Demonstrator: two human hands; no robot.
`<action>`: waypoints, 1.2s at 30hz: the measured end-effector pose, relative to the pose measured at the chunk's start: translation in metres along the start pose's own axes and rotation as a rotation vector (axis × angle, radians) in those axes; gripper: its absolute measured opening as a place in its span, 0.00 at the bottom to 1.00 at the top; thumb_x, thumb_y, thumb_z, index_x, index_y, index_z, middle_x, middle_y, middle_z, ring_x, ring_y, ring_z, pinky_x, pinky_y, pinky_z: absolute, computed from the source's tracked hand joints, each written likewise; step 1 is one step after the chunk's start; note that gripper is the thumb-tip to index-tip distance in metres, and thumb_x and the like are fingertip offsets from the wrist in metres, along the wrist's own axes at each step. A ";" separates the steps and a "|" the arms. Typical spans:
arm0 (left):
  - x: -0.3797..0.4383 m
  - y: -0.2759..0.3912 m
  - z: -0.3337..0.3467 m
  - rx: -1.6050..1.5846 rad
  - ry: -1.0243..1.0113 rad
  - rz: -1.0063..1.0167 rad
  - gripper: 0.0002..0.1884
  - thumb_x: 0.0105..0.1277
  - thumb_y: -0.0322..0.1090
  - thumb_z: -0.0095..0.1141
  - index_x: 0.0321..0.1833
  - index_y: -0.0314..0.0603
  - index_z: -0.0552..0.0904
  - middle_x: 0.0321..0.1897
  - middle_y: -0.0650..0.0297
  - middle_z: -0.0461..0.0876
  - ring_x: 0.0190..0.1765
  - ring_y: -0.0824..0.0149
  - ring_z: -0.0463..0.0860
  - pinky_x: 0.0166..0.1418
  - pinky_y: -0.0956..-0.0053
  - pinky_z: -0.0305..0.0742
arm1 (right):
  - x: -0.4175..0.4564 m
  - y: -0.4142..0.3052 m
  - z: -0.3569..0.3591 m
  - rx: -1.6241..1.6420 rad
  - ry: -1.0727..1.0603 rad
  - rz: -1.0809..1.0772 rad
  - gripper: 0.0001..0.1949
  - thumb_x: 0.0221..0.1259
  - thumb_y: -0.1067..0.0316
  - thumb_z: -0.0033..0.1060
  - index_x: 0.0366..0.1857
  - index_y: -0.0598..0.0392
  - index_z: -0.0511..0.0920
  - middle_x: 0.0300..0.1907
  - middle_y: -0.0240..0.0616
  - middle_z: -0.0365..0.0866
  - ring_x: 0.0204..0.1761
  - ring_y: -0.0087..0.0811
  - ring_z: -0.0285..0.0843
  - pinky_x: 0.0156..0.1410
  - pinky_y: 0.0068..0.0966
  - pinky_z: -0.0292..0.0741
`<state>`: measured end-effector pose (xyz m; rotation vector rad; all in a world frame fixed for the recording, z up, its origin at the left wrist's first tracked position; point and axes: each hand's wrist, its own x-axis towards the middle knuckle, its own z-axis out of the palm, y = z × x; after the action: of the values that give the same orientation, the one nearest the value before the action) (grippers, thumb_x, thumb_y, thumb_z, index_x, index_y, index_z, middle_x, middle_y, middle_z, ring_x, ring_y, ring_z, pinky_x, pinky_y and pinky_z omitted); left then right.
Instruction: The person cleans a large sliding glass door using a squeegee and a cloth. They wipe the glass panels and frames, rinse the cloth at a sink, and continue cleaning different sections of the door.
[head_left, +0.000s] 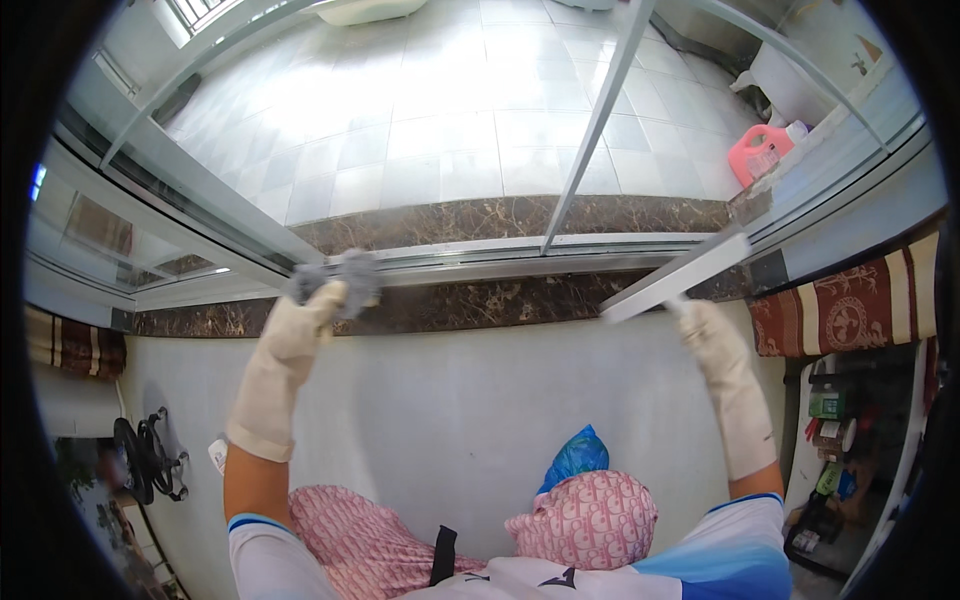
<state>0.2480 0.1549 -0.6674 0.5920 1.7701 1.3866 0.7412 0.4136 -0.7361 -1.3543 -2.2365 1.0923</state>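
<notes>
In a cream rubber glove, my left hand (319, 311) holds a grey fluffy cloth (360, 281), somewhat blurred, at the left end of the window's metal sill track (450, 268). My right hand (705, 326), gloved the same way, grips the handle of a white window squeegee (675, 277). The squeegee's long head is tilted, rising to the right, in front of the dark marble ledge (487, 304). Beyond the track stand glass panes in metal frames (600, 124). Whether the cloth or the squeegee touches the window is hard to tell.
Behind the window lies a tiled floor (450, 157) with a pink plastic jug (757, 154) at right. Patterned curtains (847, 300) hang at the sides. Below the ledge is a pale wall (450, 390); a blue plastic bag (577, 454) sits by my knee. Shelves with packages (829, 405) stand at right.
</notes>
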 end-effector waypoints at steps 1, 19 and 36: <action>-0.014 0.018 0.036 -0.030 -0.091 -0.033 0.16 0.75 0.35 0.60 0.59 0.37 0.74 0.50 0.51 0.90 0.44 0.68 0.85 0.52 0.79 0.79 | -0.005 -0.012 0.018 0.200 -0.160 -0.013 0.14 0.76 0.56 0.63 0.53 0.53 0.84 0.41 0.31 0.83 0.42 0.21 0.78 0.44 0.22 0.76; -0.041 -0.015 0.011 0.584 -0.955 -0.401 0.30 0.74 0.31 0.46 0.79 0.56 0.77 0.57 0.55 0.85 0.34 0.68 0.82 0.30 0.72 0.78 | -0.006 -0.145 0.122 0.004 -0.472 -0.306 0.12 0.74 0.63 0.64 0.55 0.52 0.84 0.32 0.40 0.87 0.33 0.36 0.86 0.41 0.34 0.81; -0.076 -0.045 -0.089 0.303 -0.713 -0.174 0.23 0.75 0.26 0.47 0.67 0.50 0.87 0.55 0.61 0.88 0.32 0.70 0.79 0.34 0.73 0.79 | 0.117 -0.371 0.182 -0.499 0.283 -1.058 0.05 0.79 0.66 0.57 0.49 0.53 0.78 0.31 0.29 0.73 0.34 0.20 0.77 0.40 0.20 0.77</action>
<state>0.2244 0.0319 -0.6792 0.9311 1.3954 0.6599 0.3432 0.3344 -0.5968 -0.2321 -2.5025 -0.0214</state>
